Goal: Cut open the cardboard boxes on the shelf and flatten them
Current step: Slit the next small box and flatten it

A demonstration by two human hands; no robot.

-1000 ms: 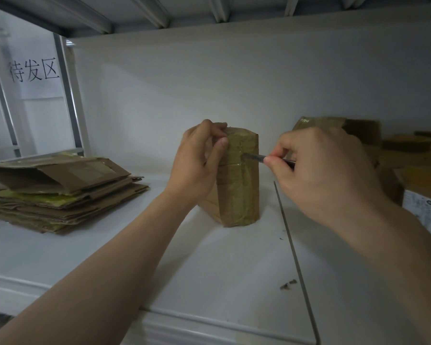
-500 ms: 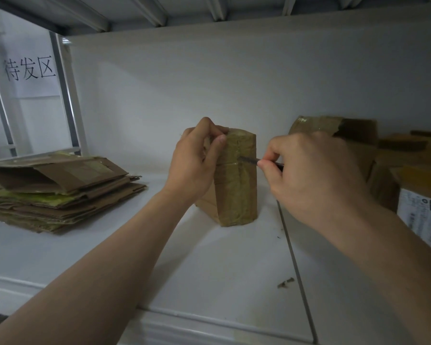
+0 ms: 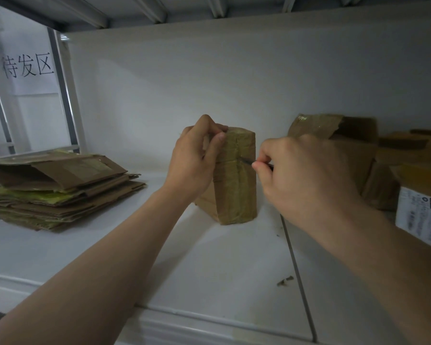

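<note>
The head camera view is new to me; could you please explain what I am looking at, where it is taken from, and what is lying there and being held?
There is no machine here: these are a person's two bare arms, seen from a camera worn on the head, looking forward and down. The surface is a white shelf. The left hand grips the top of a small taped cardboard box that stands upright. The right hand pinches a thin blade, its tip at the box's taped face. At far left lies a stack of flattened cardboard; at right stand more boxes, not yet flattened. A small scrap lies near the front edge.
</note>
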